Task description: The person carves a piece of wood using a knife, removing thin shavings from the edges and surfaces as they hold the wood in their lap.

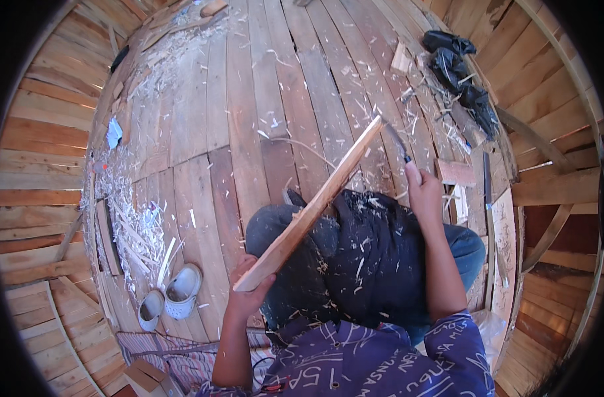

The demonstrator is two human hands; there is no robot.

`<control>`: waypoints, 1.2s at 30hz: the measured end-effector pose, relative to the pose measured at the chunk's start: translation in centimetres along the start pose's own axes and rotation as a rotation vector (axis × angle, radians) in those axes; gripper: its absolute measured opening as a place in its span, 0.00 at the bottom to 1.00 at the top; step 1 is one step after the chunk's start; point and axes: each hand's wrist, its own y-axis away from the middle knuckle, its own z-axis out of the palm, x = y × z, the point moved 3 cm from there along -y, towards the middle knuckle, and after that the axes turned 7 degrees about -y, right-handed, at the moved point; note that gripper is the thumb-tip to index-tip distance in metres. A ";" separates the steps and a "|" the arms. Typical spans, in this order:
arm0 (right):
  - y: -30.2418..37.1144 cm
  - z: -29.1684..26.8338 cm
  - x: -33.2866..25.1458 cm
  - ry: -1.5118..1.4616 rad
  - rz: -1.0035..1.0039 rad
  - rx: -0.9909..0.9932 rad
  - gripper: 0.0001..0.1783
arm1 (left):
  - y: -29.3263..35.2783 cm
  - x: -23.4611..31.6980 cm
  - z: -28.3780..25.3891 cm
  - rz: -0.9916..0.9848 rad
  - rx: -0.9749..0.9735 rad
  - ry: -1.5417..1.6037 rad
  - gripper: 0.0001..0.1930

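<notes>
A long, narrow wooden board slants across my lap, its far end raised up and to the right. My left hand is closed around the near end, fingers wrapped on its edge. In my right hand is a knife with a slim, slightly curved blade and a dark part at the handle's top. The blade lies close beside the board's far tip; whether it touches cannot be told. A dark cloth dotted with wood shavings covers my crossed legs.
Wood shavings are heaped on the plank floor at the left. Pale clogs stand near a striped mat. Black plastic bags lie along the right wall, with a reddish block nearer. An open cardboard box sits lower left.
</notes>
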 end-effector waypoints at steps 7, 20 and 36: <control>5.4 -3.2 -2.9 -0.816 0.297 -0.280 0.10 | -0.9 1.6 -0.4 0.201 -0.064 -0.233 0.09; 11.3 -6.7 -3.8 -0.680 0.103 -0.713 0.15 | -2.1 2.5 -1.6 0.192 -0.184 -0.191 0.09; 10.9 -6.4 -3.0 -0.859 0.212 -0.663 0.15 | -2.2 1.1 -1.6 0.044 -0.222 -0.084 0.13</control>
